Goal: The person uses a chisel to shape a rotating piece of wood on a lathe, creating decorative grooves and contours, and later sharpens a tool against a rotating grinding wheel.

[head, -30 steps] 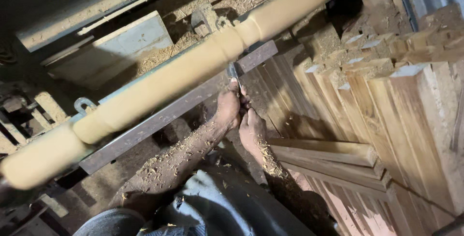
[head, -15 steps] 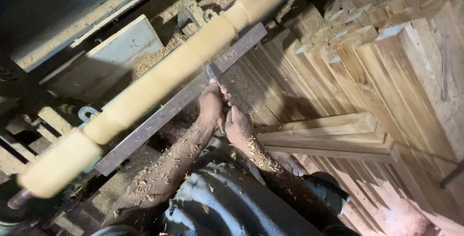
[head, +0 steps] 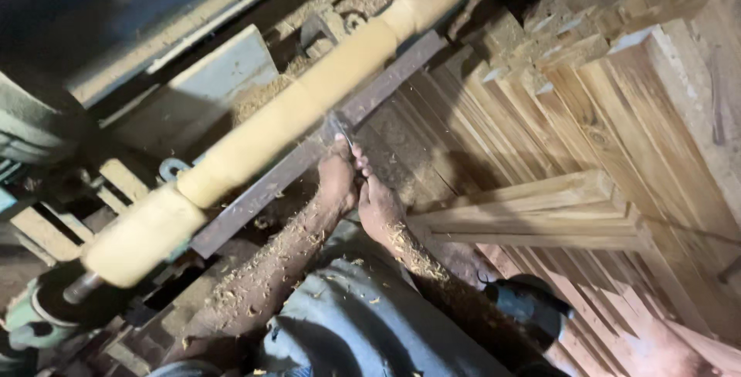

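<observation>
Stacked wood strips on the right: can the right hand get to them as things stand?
Probably yes. The right hand grips the chisel with the left hand, but the wood strips lie just beside it, nothing between.

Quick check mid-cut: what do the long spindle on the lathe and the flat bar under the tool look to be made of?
The spindle looks like pale, bare wood, smooth and unfinished, with shavings scattered around it. The flat bar looks like metal, dark, dull and probably rusty, with straight hard edges. Both hands, left and right, grip the tool against it; its tip seems to be greyish metal.
</observation>
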